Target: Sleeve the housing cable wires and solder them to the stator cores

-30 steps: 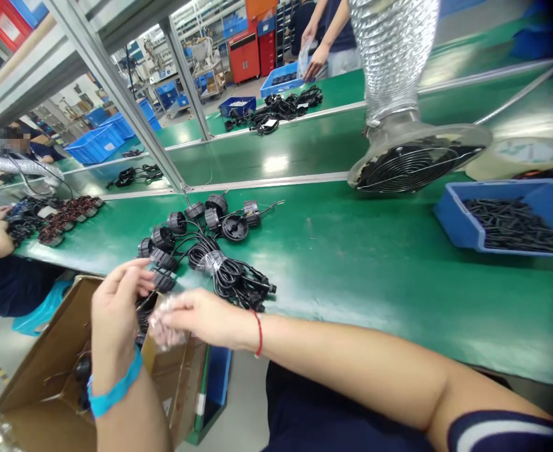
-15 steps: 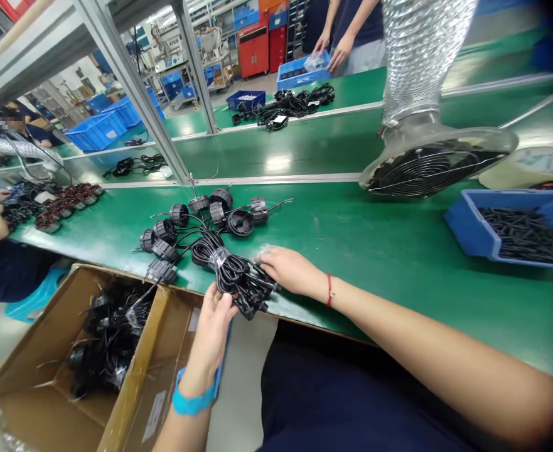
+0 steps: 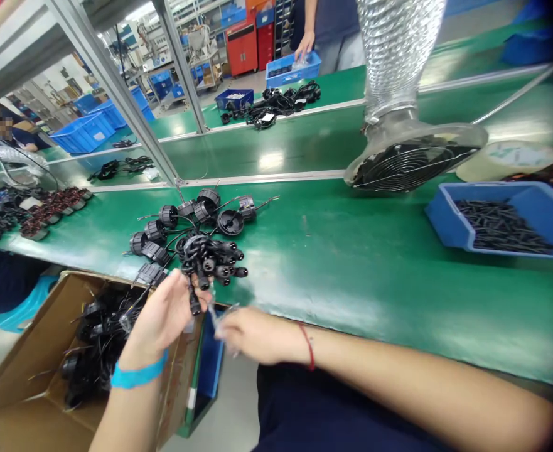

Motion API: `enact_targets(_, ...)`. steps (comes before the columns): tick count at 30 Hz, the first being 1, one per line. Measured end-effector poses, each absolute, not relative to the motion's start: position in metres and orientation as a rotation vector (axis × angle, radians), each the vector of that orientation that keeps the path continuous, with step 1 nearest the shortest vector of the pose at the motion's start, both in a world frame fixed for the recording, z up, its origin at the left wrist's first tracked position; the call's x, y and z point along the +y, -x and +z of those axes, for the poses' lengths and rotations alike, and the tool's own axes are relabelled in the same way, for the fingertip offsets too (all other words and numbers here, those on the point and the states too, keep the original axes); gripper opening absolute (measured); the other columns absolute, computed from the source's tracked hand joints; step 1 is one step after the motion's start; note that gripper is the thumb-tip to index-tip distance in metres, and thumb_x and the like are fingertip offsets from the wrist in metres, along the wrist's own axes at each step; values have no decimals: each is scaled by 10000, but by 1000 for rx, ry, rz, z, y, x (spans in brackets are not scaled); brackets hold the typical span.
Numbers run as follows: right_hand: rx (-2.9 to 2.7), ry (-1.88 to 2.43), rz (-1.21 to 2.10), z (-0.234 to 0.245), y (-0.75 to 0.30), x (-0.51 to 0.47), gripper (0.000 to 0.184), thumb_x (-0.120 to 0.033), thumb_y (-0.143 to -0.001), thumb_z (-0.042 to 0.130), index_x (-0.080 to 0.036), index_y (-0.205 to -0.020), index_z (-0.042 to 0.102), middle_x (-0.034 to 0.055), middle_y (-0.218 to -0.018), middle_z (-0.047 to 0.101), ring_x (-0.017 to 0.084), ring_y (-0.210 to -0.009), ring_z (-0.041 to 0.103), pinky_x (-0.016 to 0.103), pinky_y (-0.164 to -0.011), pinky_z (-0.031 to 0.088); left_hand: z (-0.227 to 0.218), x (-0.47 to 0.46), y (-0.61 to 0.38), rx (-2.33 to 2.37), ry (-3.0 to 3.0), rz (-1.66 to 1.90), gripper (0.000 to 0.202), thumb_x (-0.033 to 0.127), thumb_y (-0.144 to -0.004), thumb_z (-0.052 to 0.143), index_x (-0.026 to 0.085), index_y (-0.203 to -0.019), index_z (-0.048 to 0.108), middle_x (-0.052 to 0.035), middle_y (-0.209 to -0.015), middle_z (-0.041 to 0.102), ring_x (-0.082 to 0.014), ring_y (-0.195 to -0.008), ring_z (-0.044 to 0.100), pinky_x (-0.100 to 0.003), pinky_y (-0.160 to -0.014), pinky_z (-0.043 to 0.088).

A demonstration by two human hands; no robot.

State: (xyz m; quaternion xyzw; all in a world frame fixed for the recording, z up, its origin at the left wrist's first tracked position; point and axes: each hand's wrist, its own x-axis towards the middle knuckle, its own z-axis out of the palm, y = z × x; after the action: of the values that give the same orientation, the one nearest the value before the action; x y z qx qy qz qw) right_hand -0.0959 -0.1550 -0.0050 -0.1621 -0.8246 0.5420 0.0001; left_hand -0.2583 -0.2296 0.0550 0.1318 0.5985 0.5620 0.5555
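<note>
My left hand, with a blue band at the wrist, grips the near end of a black cable bundle. Several connector ends of the bundle point toward me and to the right. Round ribbed black caps with bare wire tips fan out on the bench, joined to the cables. Just below the bundle, my right hand pinches a twisted strip of clear plastic film, which stretches up to the bundle. Blur partly hides its fingertips.
Left of me stands an open carton of capped cables. A blue bin of small black rods sits at right, near a fume hood hanging over the green bench. A co-worker's hand reaches into a bin across the bench.
The bundle has been tipped so its connectors face me. My right hand has moved down and left, drawing the film out from the bundle. The view has shifted slightly right.
</note>
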Motion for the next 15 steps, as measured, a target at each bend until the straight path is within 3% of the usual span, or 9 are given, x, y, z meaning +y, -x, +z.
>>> enact_targets(2,-2501,272,1983,8,107,-179,291,-73,-884,429,-161,-916,704,0,-784,729,86,-683,675,164,-651,502,65,-234,267,1655,-603,1185,298,328,-660,786,118,-862,723,-76,-726,685,-163,-646,602,-252,-589,497)
enact_targets(4,-2129,-3,2334,31,118,-183,297,-99,-906,412,-119,-1029,682,44,-884,732,103,-751,688,193,-704,536,73,-242,278,1893,-800,1266,328,322,-640,801,132,-901,741,-62,-746,699,-155,-667,604,-232,-596,484)
enact_targets(6,-1780,-95,2280,56,125,-163,302,-216,-945,426,-142,-1131,652,56,-1012,721,128,-894,684,259,-849,537,74,-249,287,1982,-834,1541,305,364,-683,764,149,-897,733,-39,-741,689,-132,-641,593,-216,-575,474)
enact_targets(9,-1641,156,1665,74,120,-108,328,-234,-954,406,-190,-1181,638,43,-1248,652,158,-1147,607,316,-1015,456,53,-255,284,1857,-742,1624,316,368,-714,747,137,-926,707,-45,-767,684,-126,-629,605,-223,-566,485)
enact_targets(11,-1919,476,1098,65,106,-72,348,-202,-951,403,-185,-1221,623,67,-1301,626,198,-1248,537,396,-1109,356,28,-255,271,1736,-662,1470,400,352,-716,759,135,-1042,678,-96,-945,697,-171,-768,660,-263,-647,526)
enact_targets(13,-2310,729,564,43,84,-45,345,-175,-909,474,-115,-1212,628,158,-1264,633,291,-1241,522,499,-1110,307,5,-253,255,1636,-512,1423,476,331,-716,770,153,-1135,632,-140,-1159,649,-224,-957,667,-323,-786,543)
enact_targets(15,-2703,784,225,18,57,-30,293,-186,-898,495,-64,-1094,674,208,-1118,681,336,-1116,586,502,-1019,377,-13,-250,242,1566,-354,1473,495,310,-725,766,171,-1170,599,-157,-1301,573,-250,-1057,647,-373,-892,521)
